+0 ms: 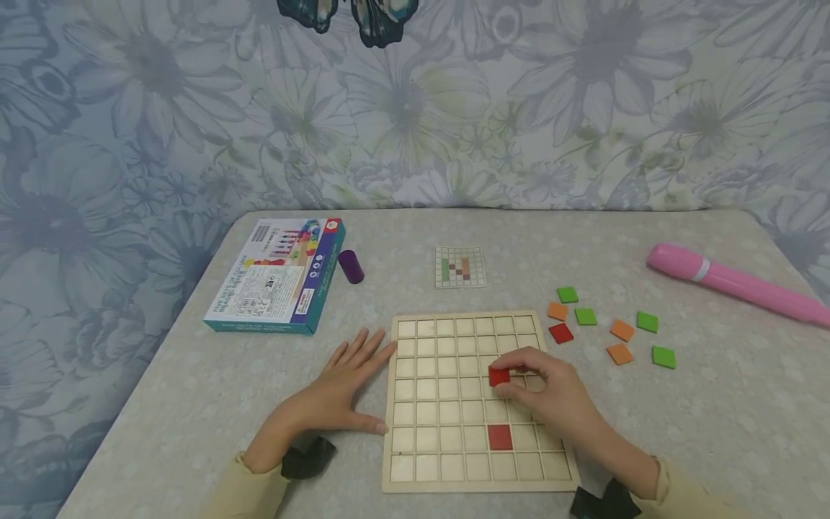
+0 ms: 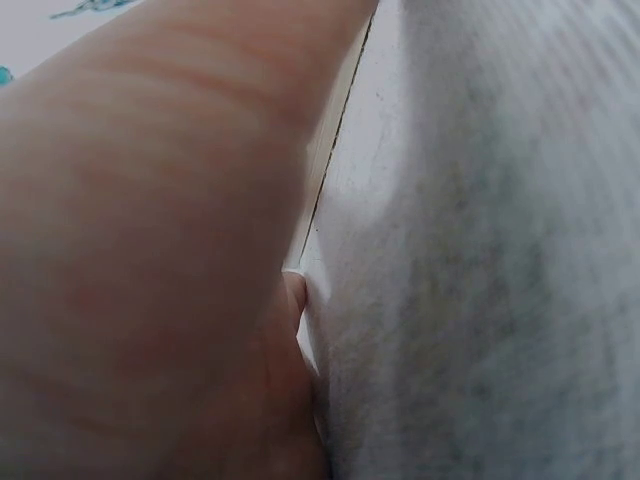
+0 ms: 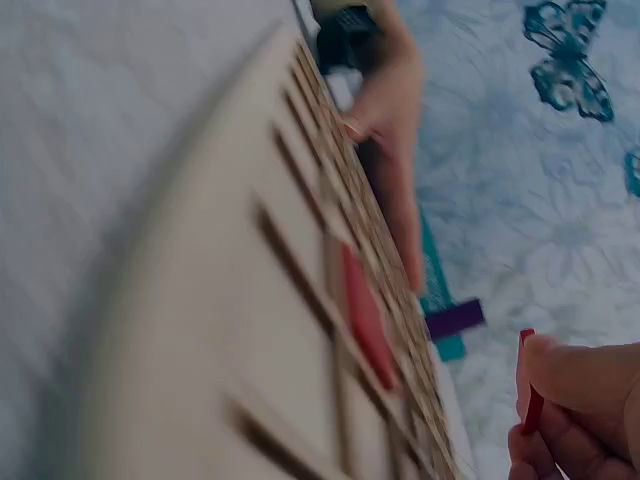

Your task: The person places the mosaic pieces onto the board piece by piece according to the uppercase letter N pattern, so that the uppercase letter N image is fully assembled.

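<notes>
My right hand (image 1: 551, 393) pinches a small red square tile (image 1: 498, 377) between thumb and fingers, over the right half of the wooden grid board (image 1: 415, 484). In the right wrist view, that held tile (image 3: 530, 385) stands on edge, apart from the board. Another red tile (image 1: 500, 437) lies flat in a cell of the second row from the front. My left hand (image 1: 333, 393) lies beside the board, fingers spread, thumb and index fingertips at its left edge. The left wrist view is mostly filled by blurred skin and tablecloth (image 2: 480, 260).
Loose green tiles (image 1: 663, 357), orange tiles (image 1: 620, 354) and one red tile (image 1: 561, 333) lie right of the board. Behind it is a small pattern card (image 1: 460, 267). A box (image 1: 272, 277) and purple cylinder (image 1: 351, 267) stand back left; a pink wand-like object (image 1: 733, 282) lies right.
</notes>
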Motion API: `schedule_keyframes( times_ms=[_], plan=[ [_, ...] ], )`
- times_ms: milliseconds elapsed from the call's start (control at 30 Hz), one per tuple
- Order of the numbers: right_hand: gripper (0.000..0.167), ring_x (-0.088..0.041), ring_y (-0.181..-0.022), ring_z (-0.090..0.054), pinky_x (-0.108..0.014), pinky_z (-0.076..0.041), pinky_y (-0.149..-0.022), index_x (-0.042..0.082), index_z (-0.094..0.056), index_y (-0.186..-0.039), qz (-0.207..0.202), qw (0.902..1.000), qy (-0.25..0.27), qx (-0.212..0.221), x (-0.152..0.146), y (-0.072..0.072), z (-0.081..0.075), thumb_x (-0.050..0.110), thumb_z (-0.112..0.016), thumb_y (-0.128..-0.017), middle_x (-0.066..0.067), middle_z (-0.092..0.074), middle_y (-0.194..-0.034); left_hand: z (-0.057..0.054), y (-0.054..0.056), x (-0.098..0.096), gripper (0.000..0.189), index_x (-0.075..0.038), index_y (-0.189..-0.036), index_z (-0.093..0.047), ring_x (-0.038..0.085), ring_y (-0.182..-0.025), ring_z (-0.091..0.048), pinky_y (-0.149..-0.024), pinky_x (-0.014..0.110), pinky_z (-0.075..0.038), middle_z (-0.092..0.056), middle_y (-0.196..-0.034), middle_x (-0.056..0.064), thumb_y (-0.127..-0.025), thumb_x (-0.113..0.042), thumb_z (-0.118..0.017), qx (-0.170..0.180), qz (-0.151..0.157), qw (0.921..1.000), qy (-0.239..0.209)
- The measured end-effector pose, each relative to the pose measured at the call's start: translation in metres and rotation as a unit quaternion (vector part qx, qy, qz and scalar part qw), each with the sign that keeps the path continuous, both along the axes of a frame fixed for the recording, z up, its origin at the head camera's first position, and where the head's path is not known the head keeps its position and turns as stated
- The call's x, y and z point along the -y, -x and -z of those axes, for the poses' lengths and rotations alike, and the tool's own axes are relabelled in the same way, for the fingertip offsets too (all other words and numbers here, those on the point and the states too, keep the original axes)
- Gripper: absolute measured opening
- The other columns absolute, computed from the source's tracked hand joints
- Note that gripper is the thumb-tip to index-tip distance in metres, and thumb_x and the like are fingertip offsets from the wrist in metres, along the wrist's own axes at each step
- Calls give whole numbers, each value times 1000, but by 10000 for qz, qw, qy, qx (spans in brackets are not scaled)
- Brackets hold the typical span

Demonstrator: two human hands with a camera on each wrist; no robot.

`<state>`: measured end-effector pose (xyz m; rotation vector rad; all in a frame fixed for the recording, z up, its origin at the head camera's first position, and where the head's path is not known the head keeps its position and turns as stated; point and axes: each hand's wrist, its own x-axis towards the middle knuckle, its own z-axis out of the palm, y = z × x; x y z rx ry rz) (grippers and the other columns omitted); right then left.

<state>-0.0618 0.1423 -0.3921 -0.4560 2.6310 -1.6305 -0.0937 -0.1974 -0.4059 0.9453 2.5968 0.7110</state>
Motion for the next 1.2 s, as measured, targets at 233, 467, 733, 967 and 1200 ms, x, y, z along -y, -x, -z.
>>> schedule_keyframes(
  times_ms=[233,467,733,967,1200],
  plan=[
    [30,-7,-98,-58,-28,-45,-87,25,-69,-97,-767,9970,-9,48,20,-13,19,10,-80,-74,16,-63,-98,-2,1,-1,111,-14,-151,-14,32,-139,7,-106,53,3,-2,-155,10,-69,-61,-72,2,4,10000,15],
    [34,-6,-97,-56,-28,-45,-85,28,-68,-95,-639,9966,-256,-454,26,-12,25,7,-81,-71,19,-61,-98,-3,3,1,111,-14,-151,-14,32,-139,6,-106,54,2,-3,-155,10,-69,-63,-71,-74,-7,10000,45],
    [35,-5,-98,-55,-29,-46,-84,28,-69,-97,-667,9952,-482,-527,27,-13,25,9,-82,-70,20,-60,-100,-2,2,2,111,-13,-151,-16,35,-139,5,-105,55,1,-5,-155,13,-68,-60,-73,-148,10,9998,-101],
    [34,-4,-98,-55,-28,-46,-84,27,-70,-97,-717,9948,-503,-526,26,-18,27,9,-81,-71,21,-61,-98,2,0,1,111,-14,-151,-16,33,-139,6,-106,54,2,-4,-155,11,-68,-62,-72,-98,10,10000,-12],
    [32,-6,-97,-57,-27,-46,-84,25,-71,-98,-780,9945,-236,-652,26,-18,28,7,-79,-74,18,-63,-98,2,-1,1,111,-15,-151,-15,32,-139,6,-105,55,2,-3,-155,11,-69,-62,-72,-50,-1,10000,-47]
  ],
)
